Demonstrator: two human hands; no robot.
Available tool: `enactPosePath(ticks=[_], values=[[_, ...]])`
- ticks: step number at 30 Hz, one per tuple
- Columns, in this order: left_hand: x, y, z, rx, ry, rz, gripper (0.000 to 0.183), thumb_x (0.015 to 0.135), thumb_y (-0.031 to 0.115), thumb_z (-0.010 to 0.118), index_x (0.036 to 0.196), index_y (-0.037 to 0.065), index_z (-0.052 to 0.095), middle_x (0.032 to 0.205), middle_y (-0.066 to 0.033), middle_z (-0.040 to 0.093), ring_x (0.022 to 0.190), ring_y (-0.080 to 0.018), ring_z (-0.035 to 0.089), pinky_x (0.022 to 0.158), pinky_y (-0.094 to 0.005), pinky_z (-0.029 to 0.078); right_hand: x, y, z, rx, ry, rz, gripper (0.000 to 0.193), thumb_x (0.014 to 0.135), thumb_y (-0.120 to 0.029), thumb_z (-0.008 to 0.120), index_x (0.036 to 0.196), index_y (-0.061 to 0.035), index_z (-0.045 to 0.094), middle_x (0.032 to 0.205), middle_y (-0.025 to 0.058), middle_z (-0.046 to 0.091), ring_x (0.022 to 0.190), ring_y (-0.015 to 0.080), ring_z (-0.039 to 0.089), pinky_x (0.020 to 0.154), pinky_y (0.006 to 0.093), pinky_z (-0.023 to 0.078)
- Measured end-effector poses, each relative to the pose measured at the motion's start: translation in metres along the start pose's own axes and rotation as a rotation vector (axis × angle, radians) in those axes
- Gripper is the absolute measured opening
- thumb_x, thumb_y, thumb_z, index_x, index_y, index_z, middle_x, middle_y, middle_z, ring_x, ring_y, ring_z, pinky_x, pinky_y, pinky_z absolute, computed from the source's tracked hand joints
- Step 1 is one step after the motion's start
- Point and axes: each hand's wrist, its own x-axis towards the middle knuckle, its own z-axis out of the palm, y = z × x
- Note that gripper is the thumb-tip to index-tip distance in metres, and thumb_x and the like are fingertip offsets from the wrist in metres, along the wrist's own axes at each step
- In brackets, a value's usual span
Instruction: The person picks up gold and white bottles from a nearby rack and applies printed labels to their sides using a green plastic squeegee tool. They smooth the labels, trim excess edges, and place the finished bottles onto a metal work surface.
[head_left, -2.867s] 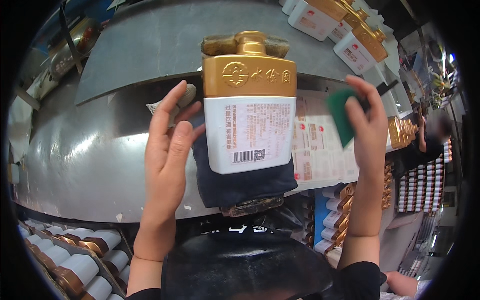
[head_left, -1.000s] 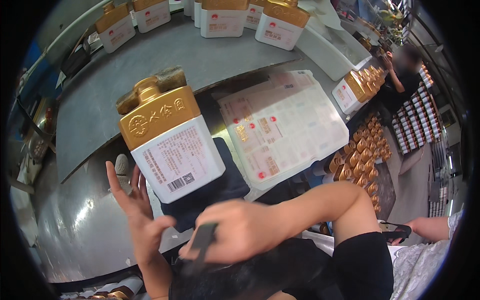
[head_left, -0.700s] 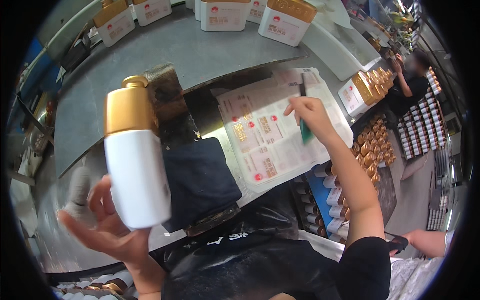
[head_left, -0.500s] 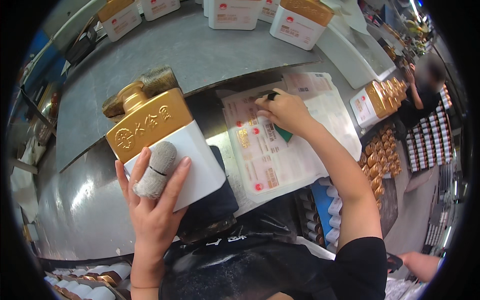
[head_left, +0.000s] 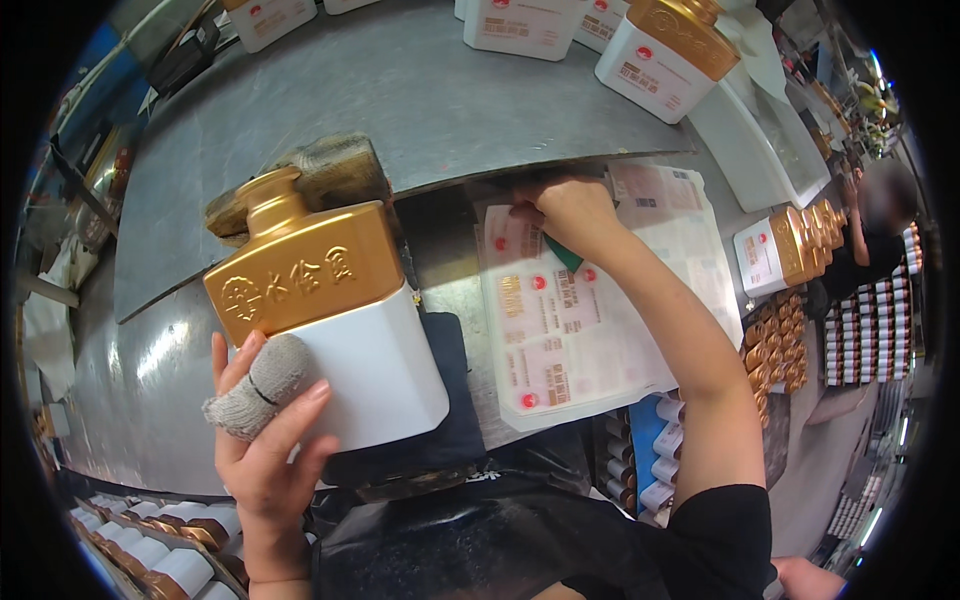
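A bottle with a gold shoulder and neck and a plain white body lies tilted in front of me, its neck by a worn brown block. My left hand rests its spread fingers on the bottle's lower left face. One finger wears a grey knitted finger cover. My right hand is curled down at the upper edge of a stack of printed decal sheets. A green flat piece sticks out beneath its palm. Its fingertips are mostly hidden in shadow.
Printed bottles stand along the far side of the grey metal table. A white tub and a row of bottles are at the right. Racked bottles sit at lower left. A co-worker is at far right.
My left hand has slid toward the lower left of the bottle's face. My right hand has turned and curled in at the sheets' upper edge. The whole view has shifted slightly.
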Motion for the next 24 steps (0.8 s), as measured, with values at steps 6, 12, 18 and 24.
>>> enactPosePath(ticks=[6, 12, 18, 24], values=[[-0.009, -0.014, 0.004, -0.158, 0.215, -0.090, 0.023, 0.088, 0.008, 0.063, 0.109, 0.011, 0.071, 0.124, -0.0243, 0.059, 0.125, -0.0394, 0.051, 0.113, -0.0531, 0.029, -0.022, -0.017, 0.004, -0.364, 0.263, -0.121, 0.005, 0.077, -0.016, 0.068, 0.074, -0.0118, 0.067, 0.062, 0.0068, 0.058, 0.065, 0.0246, 0.063, 0.053, 0.0376, 0.048], [-0.002, -0.027, 0.012, -0.602, 0.252, -0.131, 0.042, 0.097, 0.012, 0.052, 0.135, -0.003, 0.048, 0.138, -0.0184, 0.050, 0.131, -0.0264, 0.046, 0.113, -0.0390, 0.030, -0.079, -0.093, -0.107, -0.157, 0.332, 0.051, 0.005, 0.075, -0.011, 0.073, 0.074, -0.0086, 0.069, 0.061, 0.0038, 0.061, 0.061, 0.0182, 0.063, 0.051, 0.0294, 0.047], [0.007, -0.022, 0.009, -0.934, 0.158, -0.214, 0.079, 0.095, 0.064, 0.041, 0.142, 0.001, 0.039, 0.142, -0.0152, 0.039, 0.138, -0.0246, 0.035, 0.116, -0.0445, 0.026, -0.066, -0.182, -0.181, 1.010, 0.065, 0.208, 0.010, 0.082, -0.005, 0.072, 0.084, 0.0039, 0.071, 0.071, 0.0055, 0.068, 0.064, 0.0093, 0.064, 0.058, 0.0219, 0.047], [0.005, -0.024, 0.014, -0.836, 0.086, -0.238, 0.085, 0.082, 0.039, 0.073, 0.146, 0.007, 0.027, 0.139, -0.0127, 0.030, 0.139, -0.0281, 0.025, 0.113, -0.0499, 0.030, -0.034, -0.192, -0.129, 0.933, 0.097, 0.182, 0.016, 0.083, -0.013, 0.072, 0.087, 0.0020, 0.068, 0.069, 0.0059, 0.067, 0.064, 0.0107, 0.064, 0.059, 0.0252, 0.047]])
